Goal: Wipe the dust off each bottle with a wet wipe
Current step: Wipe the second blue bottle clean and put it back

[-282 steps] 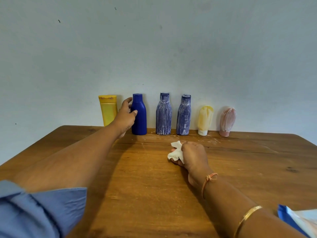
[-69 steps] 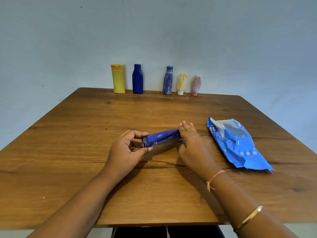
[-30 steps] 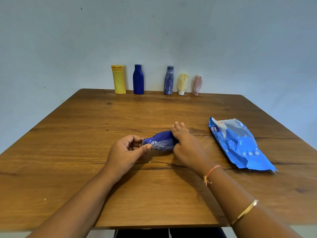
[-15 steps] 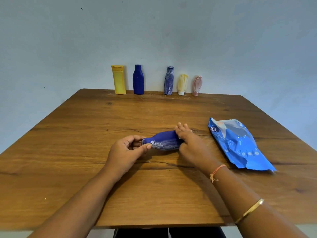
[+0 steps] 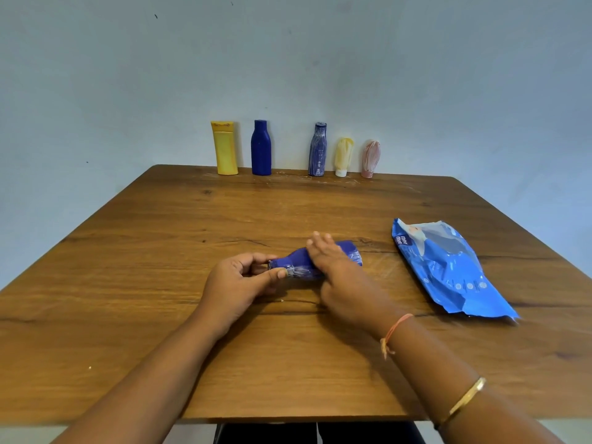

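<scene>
The left hand pinches the neck of a blue bottle lying on its side on the wooden tabletop; the right hand lies over the bottle's body, fingers curled round it; no wipe shows beneath, so I cannot tell if one is held. Good practice here is probably to keep the neck steady and turn the bottle so the streaked side gets wiped; a blue wipes packet lies near on the right; five bottles stand at the far edge against a bare pale wall, the three on the right looking dusty.
</scene>
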`<state>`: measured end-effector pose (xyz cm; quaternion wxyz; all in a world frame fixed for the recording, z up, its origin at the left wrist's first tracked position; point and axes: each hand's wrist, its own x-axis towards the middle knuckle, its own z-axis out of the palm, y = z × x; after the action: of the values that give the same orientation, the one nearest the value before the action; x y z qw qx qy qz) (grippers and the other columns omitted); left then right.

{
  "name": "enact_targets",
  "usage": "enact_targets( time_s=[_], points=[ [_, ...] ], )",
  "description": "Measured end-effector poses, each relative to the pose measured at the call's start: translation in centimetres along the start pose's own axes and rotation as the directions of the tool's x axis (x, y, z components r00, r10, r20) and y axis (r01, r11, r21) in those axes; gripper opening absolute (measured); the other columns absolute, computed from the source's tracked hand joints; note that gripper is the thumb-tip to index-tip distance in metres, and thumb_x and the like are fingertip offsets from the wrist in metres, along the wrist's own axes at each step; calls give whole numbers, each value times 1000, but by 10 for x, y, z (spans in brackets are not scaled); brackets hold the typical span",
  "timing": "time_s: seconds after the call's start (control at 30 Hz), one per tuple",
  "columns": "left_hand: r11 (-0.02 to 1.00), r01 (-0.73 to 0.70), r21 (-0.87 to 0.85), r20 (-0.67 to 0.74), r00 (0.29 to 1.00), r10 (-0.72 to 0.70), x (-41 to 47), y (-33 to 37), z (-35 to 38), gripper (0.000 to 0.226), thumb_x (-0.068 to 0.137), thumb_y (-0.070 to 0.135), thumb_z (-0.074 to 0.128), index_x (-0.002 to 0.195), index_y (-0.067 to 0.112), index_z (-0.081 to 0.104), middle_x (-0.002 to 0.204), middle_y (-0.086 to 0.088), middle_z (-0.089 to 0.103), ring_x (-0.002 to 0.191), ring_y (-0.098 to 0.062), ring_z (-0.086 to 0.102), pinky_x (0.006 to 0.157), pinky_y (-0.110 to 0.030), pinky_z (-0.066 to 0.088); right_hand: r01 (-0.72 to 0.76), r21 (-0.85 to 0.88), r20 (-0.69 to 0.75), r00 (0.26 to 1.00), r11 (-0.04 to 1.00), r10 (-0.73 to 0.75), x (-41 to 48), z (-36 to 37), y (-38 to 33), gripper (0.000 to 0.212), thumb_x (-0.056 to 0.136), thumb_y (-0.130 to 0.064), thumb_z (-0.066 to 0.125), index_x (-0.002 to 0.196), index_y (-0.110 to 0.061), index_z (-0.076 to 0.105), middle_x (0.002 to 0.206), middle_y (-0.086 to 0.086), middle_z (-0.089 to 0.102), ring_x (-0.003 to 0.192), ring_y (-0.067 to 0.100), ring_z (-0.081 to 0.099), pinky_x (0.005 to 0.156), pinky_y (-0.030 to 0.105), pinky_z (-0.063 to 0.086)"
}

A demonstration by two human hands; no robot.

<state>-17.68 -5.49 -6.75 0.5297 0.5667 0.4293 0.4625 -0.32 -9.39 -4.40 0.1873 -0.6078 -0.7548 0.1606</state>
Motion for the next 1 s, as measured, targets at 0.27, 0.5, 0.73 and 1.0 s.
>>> enact_targets(
  time_s=[0.27, 0.5, 0.73, 1.0],
  points=[
    [984, -63, 167, 26, 998, 59, -3, 3, -3, 43, 71, 0, 74, 108, 19, 63, 95, 3, 70, 76, 2, 66, 69, -9, 50, -89, 9, 16, 996, 996, 89, 5, -4, 1, 71, 85, 2, 39, 148, -11, 8, 157, 2, -3, 143, 13, -9, 113, 25, -3],
    [971, -110, 210, -1, 994, 113, -3, 1, -5, 31, 66, 10, 66, 88, 32, 67, 84, 3, 74, 81, -10, 66, 72, -23, 54, 199, -35, 50, 979, 979, -197, -3, 23, -45, 70, 85, 2, 37, 148, -11, 7, 157, 3, -5, 142, 12, -11, 114, 23, -7],
    [983, -61, 173, 19, 998, 59, -1, 0, -3, 37, 71, -3, 73, 93, 26, 66, 89, 4, 72, 79, -4, 67, 71, -18, 53, 30, -75, 28, 999, 997, -28, -7, -1, -5, 71, 87, 2, 37, 148, -16, 6, 157, -3, -3, 142, 6, -8, 107, 15, -7],
    [973, -89, 213, 7, 996, 90, -3, 3, -2, 36, 73, 1, 73, 96, 28, 64, 92, 7, 71, 81, 1, 66, 74, -13, 52, -147, -32, 20, 989, 989, 148, -2, -9, 1, 71, 87, 0, 41, 148, -12, 7, 157, 2, -3, 143, 14, -7, 116, 29, 1]
  ],
)
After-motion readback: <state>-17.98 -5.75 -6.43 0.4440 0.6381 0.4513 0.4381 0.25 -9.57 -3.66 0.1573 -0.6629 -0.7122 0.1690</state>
